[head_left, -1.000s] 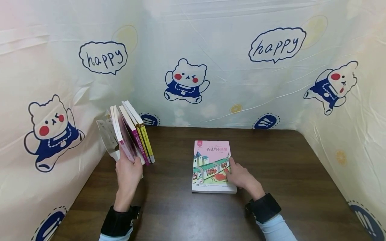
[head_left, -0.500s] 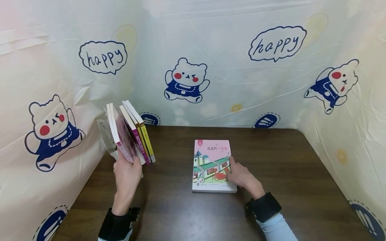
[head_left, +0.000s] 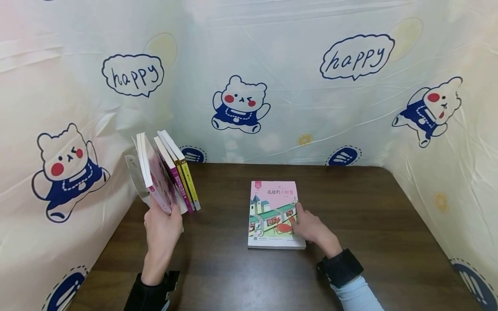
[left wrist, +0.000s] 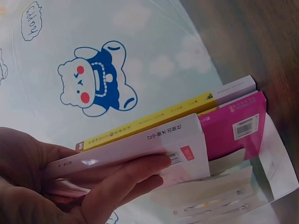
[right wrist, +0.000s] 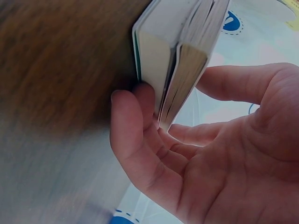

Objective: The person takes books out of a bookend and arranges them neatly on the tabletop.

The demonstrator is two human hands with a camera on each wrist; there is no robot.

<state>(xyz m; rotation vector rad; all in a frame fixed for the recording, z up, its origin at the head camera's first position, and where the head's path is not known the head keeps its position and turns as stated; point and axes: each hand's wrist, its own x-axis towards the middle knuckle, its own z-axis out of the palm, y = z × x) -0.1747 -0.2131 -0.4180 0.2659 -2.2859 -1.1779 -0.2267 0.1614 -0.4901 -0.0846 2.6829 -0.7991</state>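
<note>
At the left of the table, my left hand (head_left: 163, 226) grips a pink book (head_left: 158, 175) by its lower near part. In the left wrist view, fingers wrap over the book's pale spine (left wrist: 140, 144). Right beside it lean several upright books with magenta (head_left: 181, 188) and yellow (head_left: 188, 183) spines. A white metal bookend (head_left: 136, 175) stands on their left. My right hand (head_left: 313, 226) holds the right edge of a pink-covered book (head_left: 272, 216) with a crab picture, lying flat mid-table. The right wrist view shows two stacked books (right wrist: 173, 60) between thumb and curled fingers.
The dark wooden table (head_left: 233, 276) has a rounded far right corner. A pale curtain (head_left: 295, 112) printed with bears and the word "happy" surrounds it at the back and both sides, close to the bookend on the left.
My left hand has drawn the pink book slightly left and towards me, widening the gap to the leaning books. My right hand and the flat books have stayed in place.
</note>
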